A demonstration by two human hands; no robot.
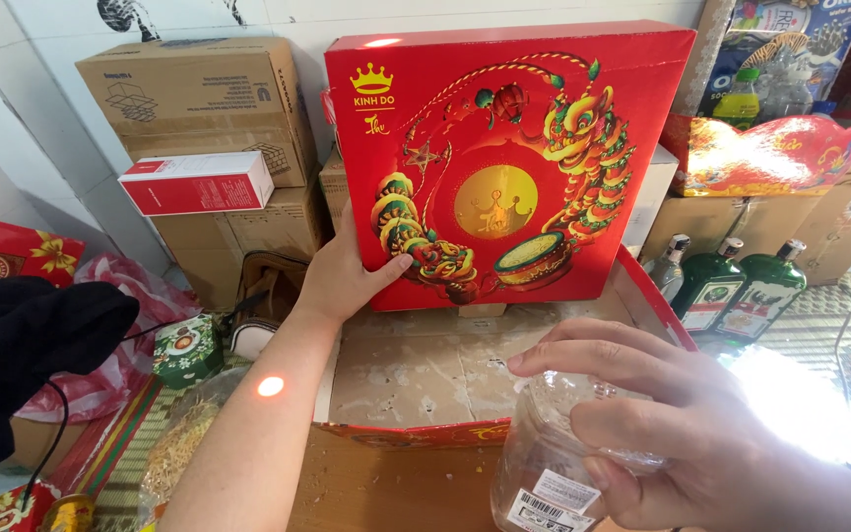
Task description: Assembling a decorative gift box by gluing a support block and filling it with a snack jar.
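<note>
Nearest the camera, the right hand (701, 433) is clamping a clear plastic jar (554, 463) over the open red box base (416, 433). Left hand (342, 271) is gripping the red lid (504, 158) upright. Judged step: packing; the jar needs lowering inside. Jar bottom is cut off.

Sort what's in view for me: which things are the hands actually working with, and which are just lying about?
In hand:
- large red cardboard gift-box lid, held upright by the left hand
- clear plastic jar, gripped by the right hand
- open red box base beneath

Lying about:
- green glass bottles
- brown cardboard cartons
- small red-and-white box
- small green patterned box
</note>
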